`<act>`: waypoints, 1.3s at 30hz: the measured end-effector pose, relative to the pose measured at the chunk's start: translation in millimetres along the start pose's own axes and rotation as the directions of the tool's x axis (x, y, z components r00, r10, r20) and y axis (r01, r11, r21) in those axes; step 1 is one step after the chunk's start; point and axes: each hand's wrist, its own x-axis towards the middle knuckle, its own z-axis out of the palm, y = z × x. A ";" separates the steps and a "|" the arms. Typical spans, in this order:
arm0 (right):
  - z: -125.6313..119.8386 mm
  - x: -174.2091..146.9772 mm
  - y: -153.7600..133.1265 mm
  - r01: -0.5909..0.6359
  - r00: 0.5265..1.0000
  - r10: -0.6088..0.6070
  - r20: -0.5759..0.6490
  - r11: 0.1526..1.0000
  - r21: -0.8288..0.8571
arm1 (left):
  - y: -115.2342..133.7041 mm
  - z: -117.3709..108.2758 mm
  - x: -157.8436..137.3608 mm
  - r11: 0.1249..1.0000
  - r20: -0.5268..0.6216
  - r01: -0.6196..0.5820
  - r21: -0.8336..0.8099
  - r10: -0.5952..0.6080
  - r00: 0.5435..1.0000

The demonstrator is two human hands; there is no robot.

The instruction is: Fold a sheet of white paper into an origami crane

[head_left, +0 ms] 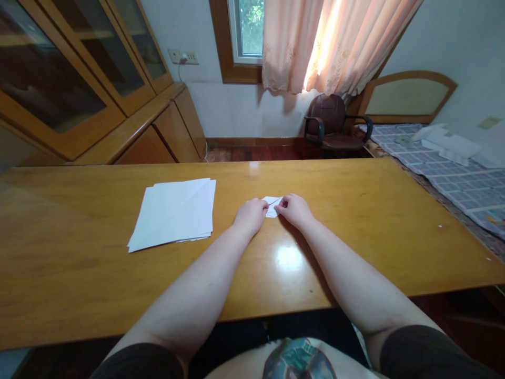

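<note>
On the table (351, 192), small folded paper (272, 211) lies between left hand (251, 216), pinching its left side, and right hand (295, 210), pinching its right. Uneven finger pressure could skew it; slack grip, unfold it.

Folded paper (272, 209) partly hidden by left hand (250, 215) and right hand (296, 210) (finer creases too small to tell)

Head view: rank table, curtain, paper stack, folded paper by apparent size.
Largest to smallest:
1. Table
2. Curtain, cut off by the top edge
3. Paper stack
4. Folded paper, partly covered by the left hand and right hand
</note>
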 end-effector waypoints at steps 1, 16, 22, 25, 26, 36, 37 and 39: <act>0.2 0.2 0.3 0.001 1.000 -0.001 -0.001 1.000 0.000 | 4.5 -0.7 -3.8 0.998 0.014 -0.019 0.053 0.018 1.000; -0.8 -0.5 -1.9 0.018 1.000 -0.017 0.020 0.999 -0.042 | 31.3 -5.9 -27.2 0.973 0.126 -0.093 0.209 0.068 0.990; 0.0 0.3 -1.9 0.006 1.000 -0.005 0.022 0.999 -0.040 | 30.7 -4.5 -27.4 0.979 0.125 -0.079 0.190 0.055 0.991; 0.8 0.0 -1.7 0.011 1.000 -0.010 0.008 0.999 -0.041 | 30.7 -3.9 -27.8 0.982 0.133 -0.059 0.177 0.036 0.990; 1.0 -0.2 -1.4 0.017 1.000 -0.017 0.001 0.999 -0.043 | 30.8 -3.4 -28.1 0.983 0.129 -0.056 0.174 0.034 0.991; -5.9 -0.7 9.9 0.112 0.993 -0.112 -0.027 0.994 0.006 | 20.6 -0.4 -19.3 0.981 0.027 -0.055 0.183 0.051 0.998; -6.3 -0.5 10.6 0.108 0.994 -0.108 -0.030 0.994 0.018 | 18.6 -0.9 -18.0 0.981 0.034 -0.065 0.183 0.059 0.998; -6.1 -0.5 10.8 0.086 0.996 -0.084 -0.031 0.996 0.039 | 15.9 -1.8 -17.1 0.978 0.044 -0.093 0.184 0.087 0.995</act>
